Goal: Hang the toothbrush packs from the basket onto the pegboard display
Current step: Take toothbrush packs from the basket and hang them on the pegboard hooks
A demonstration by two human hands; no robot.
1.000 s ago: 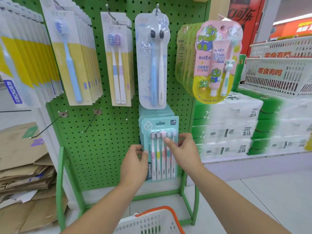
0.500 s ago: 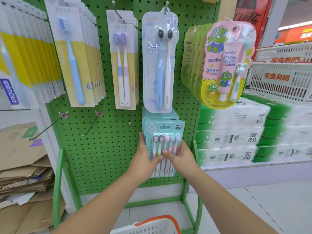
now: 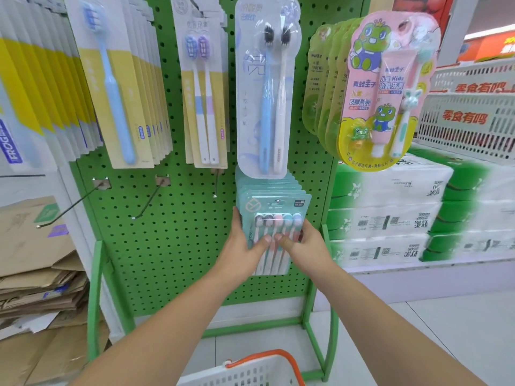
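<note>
Left hand [image 3: 239, 246] and right hand [image 3: 303, 246] pinch the teal toothbrush pack [image 3: 274, 218], its hole threaded on the peg above them; basket [image 3: 250, 371] below, contents unseen.

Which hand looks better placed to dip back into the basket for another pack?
Probably the right hand, though only slightly. Both hands grip the teal pack on its peg, left hand on its left edge. The basket sits low, with its orange handle nearer the right arm.
</note>
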